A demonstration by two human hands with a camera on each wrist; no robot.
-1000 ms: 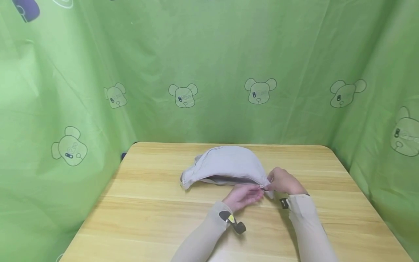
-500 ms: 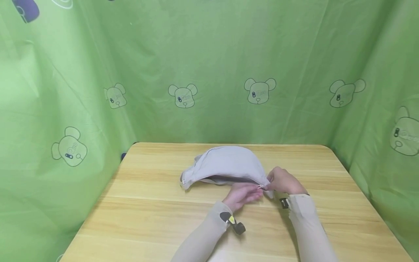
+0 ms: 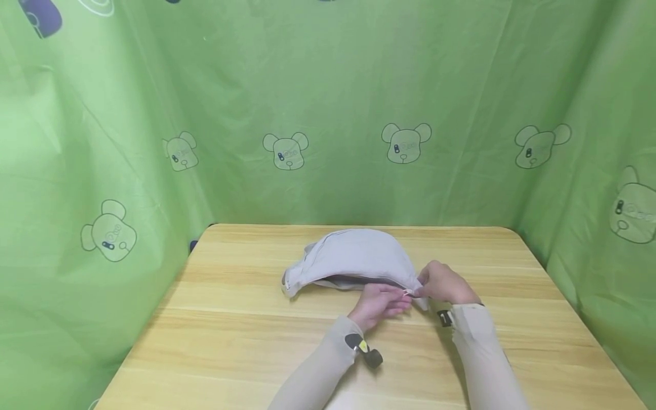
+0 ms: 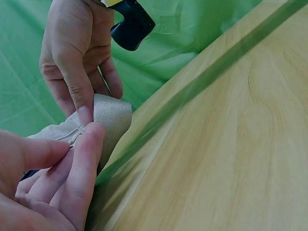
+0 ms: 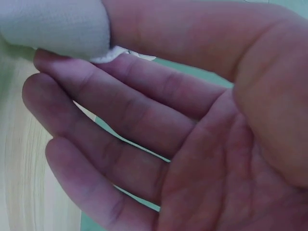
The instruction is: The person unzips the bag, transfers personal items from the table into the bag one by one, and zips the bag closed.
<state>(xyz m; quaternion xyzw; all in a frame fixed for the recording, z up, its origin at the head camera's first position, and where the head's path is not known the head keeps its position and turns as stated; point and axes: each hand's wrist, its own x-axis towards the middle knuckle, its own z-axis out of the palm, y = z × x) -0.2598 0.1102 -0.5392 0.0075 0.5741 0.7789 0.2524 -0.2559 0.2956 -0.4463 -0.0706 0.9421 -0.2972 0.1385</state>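
Observation:
A pale grey waist bag (image 3: pixel 364 253) lies on the table, its curved side away from me and its long zipped mouth gaping towards me. At the bag's right end my left hand (image 3: pixel 378 304) pinches the small zipper pull (image 3: pixel 407 292) between thumb and index finger. Beside it, my right hand (image 3: pixel 448 283) grips the bag's right corner between thumb and fingers. The left wrist view shows the fingertips of both hands close together at that corner, where a woven strap (image 4: pixel 113 120) folds over. Up close in the right wrist view, the thumb presses the pale fabric (image 5: pixel 57 29) against the fingers.
The light wooden table (image 3: pixel 246 353) has rounded far corners. Green curtains (image 3: pixel 338 85) printed with bear heads enclose it at the back and both sides. A black wrist camera (image 3: pixel 373 357) sticks out from the left sleeve, over the table.
The left hand has turned very slightly, its thumb a little higher against the bag's mouth. The bag and the right hand stay in place.

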